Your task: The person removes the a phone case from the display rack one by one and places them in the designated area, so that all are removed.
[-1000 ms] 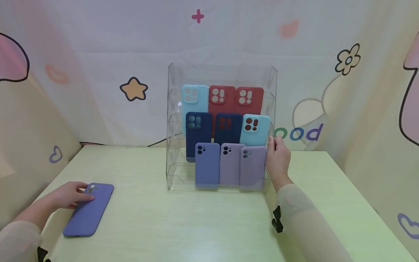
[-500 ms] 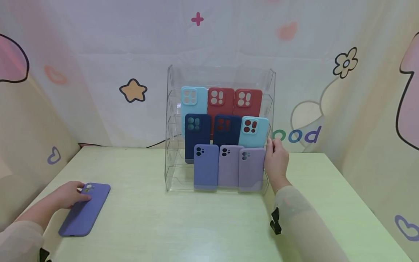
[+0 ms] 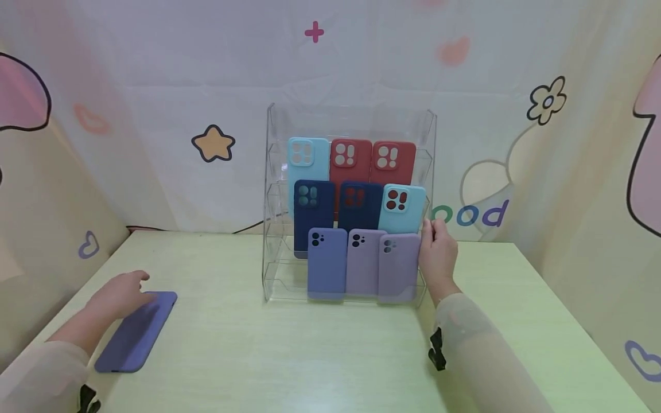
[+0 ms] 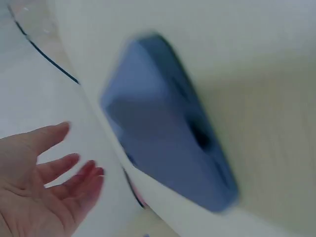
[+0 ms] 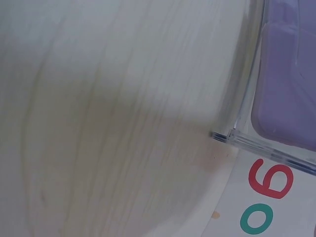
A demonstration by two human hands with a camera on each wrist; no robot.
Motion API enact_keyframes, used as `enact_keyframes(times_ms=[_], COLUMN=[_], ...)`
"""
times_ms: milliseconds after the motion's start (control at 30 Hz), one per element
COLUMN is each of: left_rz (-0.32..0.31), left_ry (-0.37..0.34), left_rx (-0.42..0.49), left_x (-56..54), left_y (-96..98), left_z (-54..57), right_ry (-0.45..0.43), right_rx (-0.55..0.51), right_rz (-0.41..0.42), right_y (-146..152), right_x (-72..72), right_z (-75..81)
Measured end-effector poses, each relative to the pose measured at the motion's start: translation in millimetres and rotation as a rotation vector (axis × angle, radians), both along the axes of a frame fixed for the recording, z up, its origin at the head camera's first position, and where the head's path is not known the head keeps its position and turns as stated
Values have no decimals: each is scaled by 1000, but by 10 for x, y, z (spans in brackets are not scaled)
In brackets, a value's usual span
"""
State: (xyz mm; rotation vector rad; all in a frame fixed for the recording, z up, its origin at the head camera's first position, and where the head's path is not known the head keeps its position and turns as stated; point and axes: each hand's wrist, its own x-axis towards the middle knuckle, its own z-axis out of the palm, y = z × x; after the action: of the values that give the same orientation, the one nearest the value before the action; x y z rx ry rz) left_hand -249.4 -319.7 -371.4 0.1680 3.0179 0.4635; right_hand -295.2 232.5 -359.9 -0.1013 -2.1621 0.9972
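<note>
On the left of the table in the head view lies a blue-purple phone case (image 3: 133, 341), back side up. My left hand (image 3: 117, 295) hovers over its upper end, hiding the camera cutouts. In the left wrist view the fingers of that hand (image 4: 47, 187) are spread apart from the blurred case (image 4: 158, 118) and hold nothing. My right hand (image 3: 439, 252) grips the right side of a clear tiered display rack (image 3: 351, 119). The right wrist view shows only the rack's corner, with a lilac case (image 5: 286, 94) behind its clear wall.
Phone cases stand in the rack's tiers: a light blue case (image 3: 310, 172) and two red ones at the top, dark blue cases (image 3: 314, 218) and a light blue one in the middle, purple cases (image 3: 327, 264) below. A patterned curtain (image 3: 155, 143) hangs behind the table (image 3: 232, 355).
My left hand has let go of the blue-purple case and lifted slightly off it, its fingers opening. The case lies on the table. My right hand has stayed at the rack's side.
</note>
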Motion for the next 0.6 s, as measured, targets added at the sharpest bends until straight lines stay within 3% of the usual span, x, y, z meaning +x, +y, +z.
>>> enact_keyframes(times_ms=[167,300,467,600], left_rz=[-58,-158,-226,-208], left_ry=[260,348,251,158], left_rx=[178,281,387,458], left_x=[140,205,143,73], left_y=[596,1127,1696,2028], left_z=[234,366,321,255], right_ry=[7,23,30,31], right_rx=[12,25,32,29], right_rz=[4,-7,-16,-12], right_y=[-11,-2,16,16], right_x=[3,-3,-16,-30], right_z=[-10,-7,-12,-28])
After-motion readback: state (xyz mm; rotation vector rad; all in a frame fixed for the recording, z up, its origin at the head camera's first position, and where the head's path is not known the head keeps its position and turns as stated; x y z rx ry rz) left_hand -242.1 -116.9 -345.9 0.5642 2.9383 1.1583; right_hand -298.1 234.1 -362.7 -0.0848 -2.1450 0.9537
